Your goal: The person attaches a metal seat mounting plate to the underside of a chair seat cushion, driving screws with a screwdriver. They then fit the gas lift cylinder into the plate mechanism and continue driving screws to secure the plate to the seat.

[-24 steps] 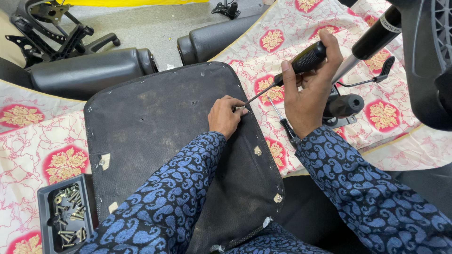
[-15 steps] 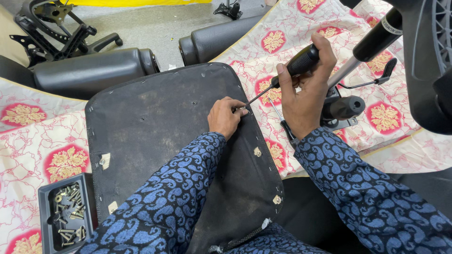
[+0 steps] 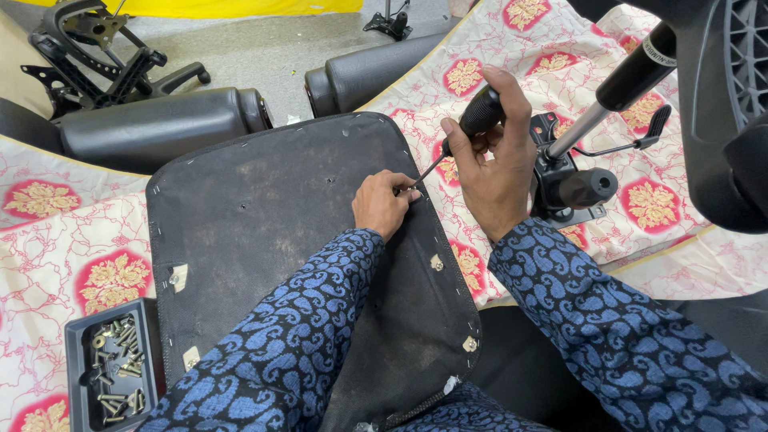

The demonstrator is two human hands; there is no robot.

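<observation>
A black chair-seat underside (image 3: 264,216) lies flat before me, its fabric stapled round the edge. My left hand (image 3: 382,204) rests on its right edge, fingertips pinched at the screwdriver's tip. My right hand (image 3: 496,160) grips the black handle of the screwdriver (image 3: 472,120), whose thin shaft slants down-left to that same spot on the edge. Both sleeves are blue paisley.
A black tray (image 3: 80,352) of several screws and bolts sits at the lower left. A chair mechanism with gas cylinder (image 3: 592,120) lies right of my hand. Black armrests (image 3: 160,124) and a chair base (image 3: 96,48) lie behind, on a red-patterned cloth (image 3: 72,240).
My right hand has tilted the screwdriver handle slightly up and to the left; the left hand stays at the seat edge.
</observation>
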